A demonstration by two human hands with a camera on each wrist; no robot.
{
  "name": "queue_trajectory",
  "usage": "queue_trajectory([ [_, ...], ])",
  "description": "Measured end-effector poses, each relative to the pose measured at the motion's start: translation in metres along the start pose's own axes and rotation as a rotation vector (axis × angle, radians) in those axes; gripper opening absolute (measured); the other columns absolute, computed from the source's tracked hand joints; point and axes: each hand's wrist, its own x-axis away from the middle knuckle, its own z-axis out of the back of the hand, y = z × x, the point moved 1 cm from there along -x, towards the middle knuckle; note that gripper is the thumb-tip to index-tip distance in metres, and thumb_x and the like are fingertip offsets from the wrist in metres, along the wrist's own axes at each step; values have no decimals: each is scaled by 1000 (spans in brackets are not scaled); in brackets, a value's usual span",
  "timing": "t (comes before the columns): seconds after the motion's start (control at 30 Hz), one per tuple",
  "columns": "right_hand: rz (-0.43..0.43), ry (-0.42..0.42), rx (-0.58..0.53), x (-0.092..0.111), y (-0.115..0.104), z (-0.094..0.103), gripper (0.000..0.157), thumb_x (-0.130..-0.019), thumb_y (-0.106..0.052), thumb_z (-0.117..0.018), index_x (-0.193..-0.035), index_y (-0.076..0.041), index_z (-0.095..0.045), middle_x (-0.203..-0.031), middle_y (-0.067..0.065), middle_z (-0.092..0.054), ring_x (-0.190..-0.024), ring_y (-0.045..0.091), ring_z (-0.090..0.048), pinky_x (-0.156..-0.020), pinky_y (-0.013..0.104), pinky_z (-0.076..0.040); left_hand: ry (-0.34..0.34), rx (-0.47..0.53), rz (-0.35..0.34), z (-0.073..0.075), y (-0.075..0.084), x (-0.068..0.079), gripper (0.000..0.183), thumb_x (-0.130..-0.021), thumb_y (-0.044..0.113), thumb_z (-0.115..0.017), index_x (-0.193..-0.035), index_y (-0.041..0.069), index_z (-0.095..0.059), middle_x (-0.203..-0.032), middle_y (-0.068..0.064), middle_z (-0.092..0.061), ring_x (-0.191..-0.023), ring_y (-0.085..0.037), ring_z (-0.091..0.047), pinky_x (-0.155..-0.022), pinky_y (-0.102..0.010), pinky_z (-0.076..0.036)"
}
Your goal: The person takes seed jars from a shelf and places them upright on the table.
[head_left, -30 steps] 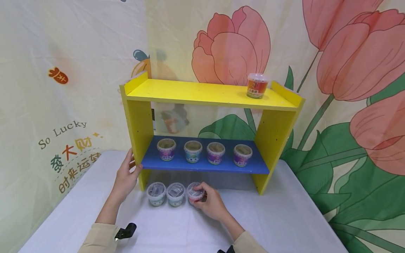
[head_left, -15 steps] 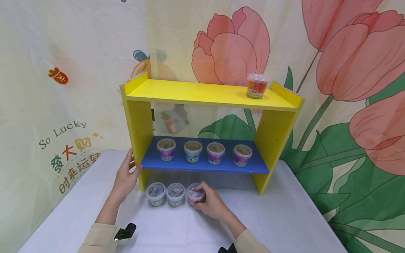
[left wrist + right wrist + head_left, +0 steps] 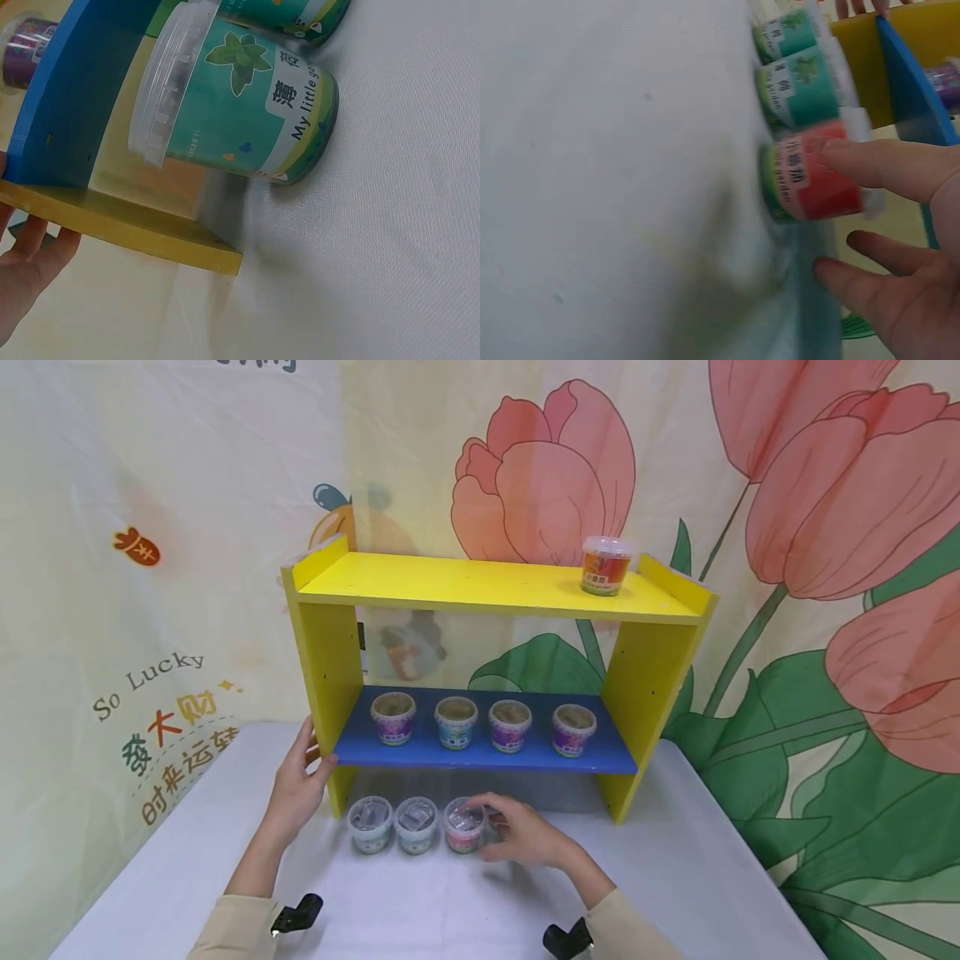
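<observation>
My left hand (image 3: 296,787) grips the left side panel of the yellow and blue shelf unit (image 3: 480,578), thumb by the blue board's front corner and fingers behind the panel. On the table, a red-labelled plastic cup with a clear lid (image 3: 463,828) stands upright at the right end of a short row. Just right of it my right hand (image 3: 525,833) has its fingers spread and holds nothing. In the right wrist view the thumb overlaps the red cup (image 3: 821,176); contact cannot be told. Two green-labelled cups, one at left (image 3: 370,827) and one in the middle (image 3: 416,827), complete the row.
Several purple- and blue-labelled cups, such as the blue one (image 3: 456,723), stand on the blue middle board (image 3: 480,758). One orange-red cup (image 3: 604,568) is on the yellow top board at right. A white cloth (image 3: 675,893) covers the table.
My right hand has let go of the red cup, spread its fingers and moved a little to the right. The cup stays in place. The left hand keeps its grip.
</observation>
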Motion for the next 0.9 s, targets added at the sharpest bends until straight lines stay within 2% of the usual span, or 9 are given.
queue_trajectory([
  [0.1,17,7,87,6,-10,13,69,-90,-9,-86,-151,-9,-55,-154,12,-56,-143,36,-51,-114,63,-48,-2,5,13,0,1,0,78,-112,27,-54,-167,54,-5,-170,-22,-30,-150,-52,-35,-113,-71,-42],
  [0.23,24,2,196,16,-30,33,69,-90,-20,-88,-151,-14,-57,-152,4,-58,-140,28,-53,-113,57,-50,-4,7,25,0,2,1,79,-113,27,-54,-168,53,-4,-171,-22,-29,-151,-52,-34,-114,-72,-41],
  [0.37,10,-18,172,26,-56,59,66,-92,-22,-86,-150,-22,-58,-153,0,-55,-143,30,-52,-117,54,-48,-5,8,25,0,3,1,78,-113,26,-54,-167,54,-5,-170,-22,-30,-151,-52,-34,-114,-72,-41],
  [0.57,83,2,110,38,-104,104,61,-96,-17,-81,-152,-17,-55,-156,7,-53,-144,36,-53,-118,51,-46,-13,11,25,0,4,1,78,-113,26,-54,-168,53,-5,-169,-23,-30,-150,-52,-34,-114,-72,-41],
  [0.73,161,76,151,43,-145,141,56,-97,-14,-80,-148,-15,-57,-150,6,-58,-138,30,-60,-111,39,-53,-13,6,24,1,5,2,78,-113,27,-54,-168,53,-5,-168,-24,-32,-149,-52,-36,-114,-73,-41],
  [0.9,185,168,179,45,-175,176,53,-98,-8,-78,-147,-11,-58,-147,6,-60,-134,27,-63,-109,38,-55,-16,8,24,1,6,1,78,-113,26,-53,-167,54,-5,-168,-23,-32,-149,-52,-36,-114,-72,-41],
])
